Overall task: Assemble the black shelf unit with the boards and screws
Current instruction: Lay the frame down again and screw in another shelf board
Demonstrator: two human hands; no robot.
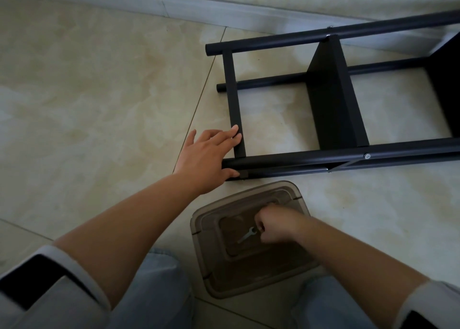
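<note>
On the pale tiled floor (87, 99), at the near left, a bare forearm with a grey sleeve reaches toward the middle of the scene. That left hand (207, 158) is spread, its straight fingers resting on the flat end bar (234, 99) of the shelf unit (331, 109), with the thumb tucked against the near tube (348, 154) below.

Just right of it, the black shelf unit lies on its side, running from the centre off the right edge. Two round tubes form its far side and two its near side. One dark board (333, 104) stands fixed between them, and a second board (445, 87) shows partly at the right edge. A silver screw (367, 156) sits in the near tube, close to the first board.

Nearer the person, a smoky plastic tub (211, 266) sits on the floor between blue-jeaned knees, close beside the near tube. A small metal wrench (246, 234) lies inside. The right hand (272, 225) is down in the tub with fingers curled, touching the wrench's end; whether it actually grips it I cannot tell.
</note>
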